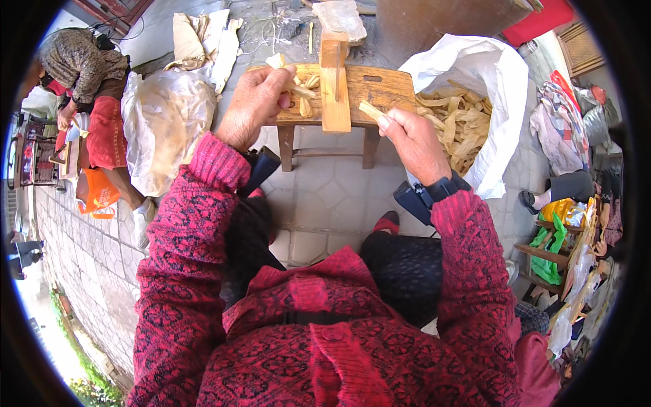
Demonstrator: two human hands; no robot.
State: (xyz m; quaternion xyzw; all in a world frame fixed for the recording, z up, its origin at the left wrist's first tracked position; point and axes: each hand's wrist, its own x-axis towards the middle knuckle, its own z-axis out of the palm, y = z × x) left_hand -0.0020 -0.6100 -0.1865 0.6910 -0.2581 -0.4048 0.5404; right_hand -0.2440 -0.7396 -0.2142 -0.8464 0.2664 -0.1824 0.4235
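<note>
My left hand (261,102) is closed over the left end of a small wooden bench (381,85), its pinched fingers on a small pale strip (277,61). Short folded pale pieces (305,91) lie beside it on the bench. An upright wooden block fixture (335,81) stands mid-bench, between my hands. My right hand (413,142) grips a short bundle of pale, flat dried strips (371,110), just right of the fixture.
A white sack of pale strips (461,125) stands at right, a crumpled plastic bag (166,129) at left. Another person (81,64) bends at far left. A stone slab (339,20) sits behind the bench, paving (325,197) below, cluttered shelving (556,251) far right.
</note>
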